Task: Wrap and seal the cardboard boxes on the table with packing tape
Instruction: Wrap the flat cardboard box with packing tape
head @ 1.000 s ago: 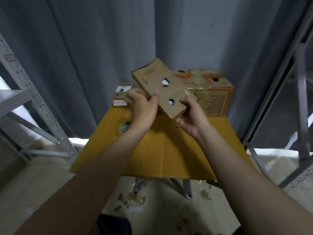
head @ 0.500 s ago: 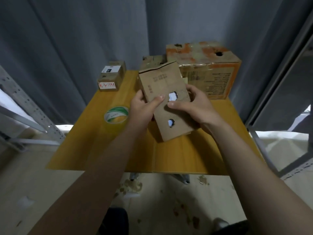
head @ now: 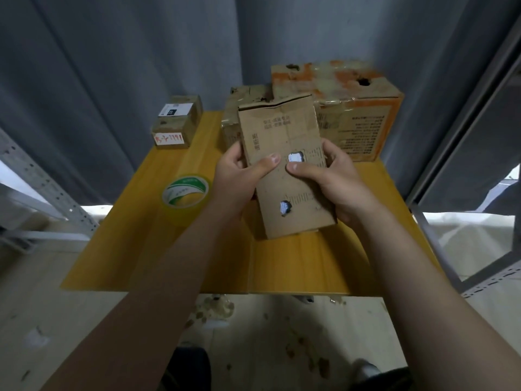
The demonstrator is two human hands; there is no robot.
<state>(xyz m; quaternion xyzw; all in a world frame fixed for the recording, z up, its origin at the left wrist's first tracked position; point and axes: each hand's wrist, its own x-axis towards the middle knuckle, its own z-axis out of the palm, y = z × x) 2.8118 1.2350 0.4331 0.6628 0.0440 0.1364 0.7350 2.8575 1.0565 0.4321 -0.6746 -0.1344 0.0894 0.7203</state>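
Observation:
A flat brown cardboard box (head: pixel 284 142) with two torn holes in its face is held over the middle of the yellow table (head: pixel 296 266). My left hand (head: pixel 239 176) grips its left edge, thumb on the face. My right hand (head: pixel 329 179) grips its right edge, thumb beside the upper hole. A roll of packing tape (head: pixel 185 193) with a green and white core lies flat on the table, left of my left hand.
A large orange-printed box (head: pixel 363 119) stands at the back right, with a worn brown box (head: pixel 239 108) beside it behind the held one. A small labelled box (head: pixel 177 122) sits at the back left corner. Metal shelf frames flank the table; grey curtains hang behind.
The box has come down from chest height toward the table and turned from slanted to nearly lengthwise. Both hands kept hold of it. The view has tilted downward.

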